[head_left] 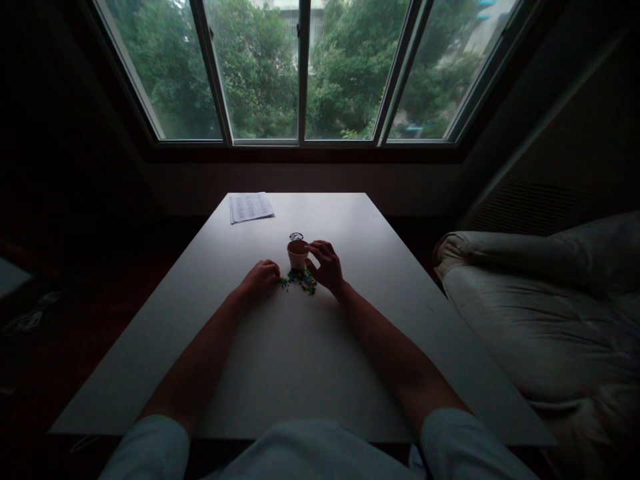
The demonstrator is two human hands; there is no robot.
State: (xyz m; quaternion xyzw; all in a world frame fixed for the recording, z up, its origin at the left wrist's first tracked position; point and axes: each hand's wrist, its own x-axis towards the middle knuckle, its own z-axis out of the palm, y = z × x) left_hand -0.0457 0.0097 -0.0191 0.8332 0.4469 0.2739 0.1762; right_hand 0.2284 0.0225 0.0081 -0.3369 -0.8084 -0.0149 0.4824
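A small cup (pixel 297 260), pale outside and reddish-brown inside, stands upright near the middle of the white table (pixel 300 360). Small multicoloured pieces, like beads (pixel 306 283), lie scattered at its near side. My right hand (pixel 327 263) is at the cup's right side, thumb and fingers apart, fingertips by the rim; whether they touch it I cannot tell. To the left, my left hand (pixel 263 275) rests low on the table, fingers curled at the edge of the beads. Anything inside those fingers is hidden. Just behind the cup sits a small round dark-rimmed object (pixel 297 236).
Printed paper sheets (pixel 251 207) lie at the table's far left corner. A light-covered sofa (pixel 520 300) stands along the right side. Beyond the far edge is a wide window (pixel 300 73) with trees outside. The room is dim.
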